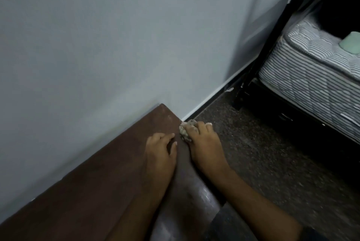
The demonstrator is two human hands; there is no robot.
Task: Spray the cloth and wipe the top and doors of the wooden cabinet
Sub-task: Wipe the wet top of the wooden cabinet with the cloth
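The wooden cabinet (109, 172) is dark brown and stands against the pale wall, its top running from the lower left to a far corner near the middle. My right hand (204, 143) is shut on a crumpled grey cloth (185, 131) and presses it against the cabinet's right edge close to that far corner. My left hand (160, 148) rests flat on the top just left of it, fingers spread, holding nothing. The cabinet's glossy front face (194, 201) shows below my arms. No spray bottle is in view.
A black bed frame (253, 77) with a striped mattress (311, 73) stands at the right, a green object (350, 44) lying on it. Dark speckled floor (272, 153) lies between cabinet and bed. A white skirting runs along the wall's foot.
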